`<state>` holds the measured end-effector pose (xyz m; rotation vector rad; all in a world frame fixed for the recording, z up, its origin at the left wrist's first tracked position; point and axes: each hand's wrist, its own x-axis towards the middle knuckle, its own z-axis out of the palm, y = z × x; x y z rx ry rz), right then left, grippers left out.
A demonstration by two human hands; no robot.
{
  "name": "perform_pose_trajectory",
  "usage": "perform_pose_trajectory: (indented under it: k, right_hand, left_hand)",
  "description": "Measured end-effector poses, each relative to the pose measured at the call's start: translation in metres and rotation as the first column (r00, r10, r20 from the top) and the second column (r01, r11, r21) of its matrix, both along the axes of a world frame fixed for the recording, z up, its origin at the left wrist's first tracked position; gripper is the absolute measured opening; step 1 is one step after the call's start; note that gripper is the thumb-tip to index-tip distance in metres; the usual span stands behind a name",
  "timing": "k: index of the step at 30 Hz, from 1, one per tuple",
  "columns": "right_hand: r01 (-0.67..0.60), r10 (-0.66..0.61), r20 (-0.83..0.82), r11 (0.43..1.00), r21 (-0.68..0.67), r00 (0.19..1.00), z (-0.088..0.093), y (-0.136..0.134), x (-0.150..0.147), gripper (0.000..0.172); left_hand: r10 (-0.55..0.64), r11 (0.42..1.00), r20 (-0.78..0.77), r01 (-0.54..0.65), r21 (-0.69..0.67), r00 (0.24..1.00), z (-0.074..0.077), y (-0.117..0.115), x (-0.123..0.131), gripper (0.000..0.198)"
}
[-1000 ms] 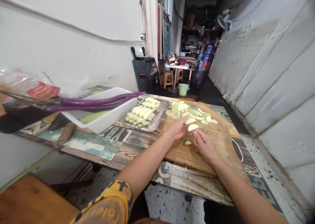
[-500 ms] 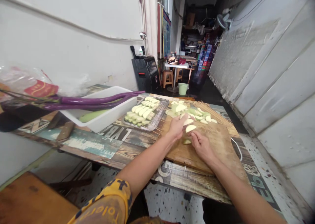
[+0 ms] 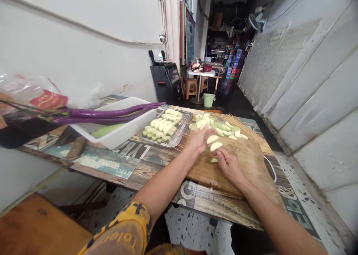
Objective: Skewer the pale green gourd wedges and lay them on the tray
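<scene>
Over the wooden cutting board (image 3: 246,169), my two hands come together around pale green zucchini slices. My left hand (image 3: 198,139) is closed, its fingers curled at the far end of a short row of half-moon slices. The closest slice (image 3: 216,146) stands at the fingertips of my right hand (image 3: 228,164), which pinches the near end of the row. A thin skewer seems to run through them, but the stick is mostly hidden. Beneath lies another zucchini piece (image 3: 213,160). Loose slices (image 3: 223,128) are heaped at the board's far side.
Left of the board, a metal tray (image 3: 179,135) carries skewered slices (image 3: 163,126). Bamboo skewers (image 3: 248,130) lie along the right back. A white bin (image 3: 117,135) has purple eggplants (image 3: 112,112) across it. A knife (image 3: 76,148) rests near the table's left front.
My left hand has shifted slightly away along the row of slices, leaving a gap between the two nearest ones. My right hand stays nearly in place.
</scene>
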<state>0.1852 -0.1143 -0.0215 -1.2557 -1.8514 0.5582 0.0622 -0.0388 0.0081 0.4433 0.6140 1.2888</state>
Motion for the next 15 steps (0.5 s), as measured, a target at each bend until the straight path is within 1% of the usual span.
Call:
perform_pose_trajectory:
  k: [3,5,8,10,13,15]
  right_hand:
    - [0.014,-0.014,-0.014,1.000,-0.010,1.000,0.0001,-0.0002,-0.0007,0.026]
    - [0.016,-0.016,-0.028,1.000,-0.016,0.999,0.0008,-0.0004,-0.0011,0.025]
    - [-0.018,0.017,-0.043,0.999,-0.032,0.999,0.0029,-0.0014,-0.0014,0.025]
    - [-0.036,0.034,-0.046,0.998,-0.045,0.998,0.0042,-0.0023,-0.0017,0.025]
    - [-0.044,0.042,-0.046,0.998,-0.053,0.998,0.0049,-0.0032,-0.0025,0.026]
    - [-0.050,0.046,-0.053,0.997,-0.065,0.998,0.0048,-0.0034,-0.0030,0.027]
  left_hand:
    - [-0.096,0.995,0.047,0.096,-0.005,0.994,0.0019,-0.0018,-0.0021,0.014]
    - [-0.109,0.994,0.052,0.108,0.017,0.993,0.0027,-0.0029,-0.0027,0.017]
    - [-0.115,0.993,0.054,0.115,-0.004,0.992,0.0028,-0.0017,-0.0040,0.024]
    - [-0.077,0.997,0.087,0.076,0.009,0.993,0.0026,0.0004,-0.0046,0.024]
    - [0.022,0.997,0.124,-0.031,0.073,0.992,0.0030,0.0029,-0.0046,0.018]
    - [0.034,0.996,0.126,-0.045,0.082,0.991,0.0040,0.0032,-0.0049,0.017]
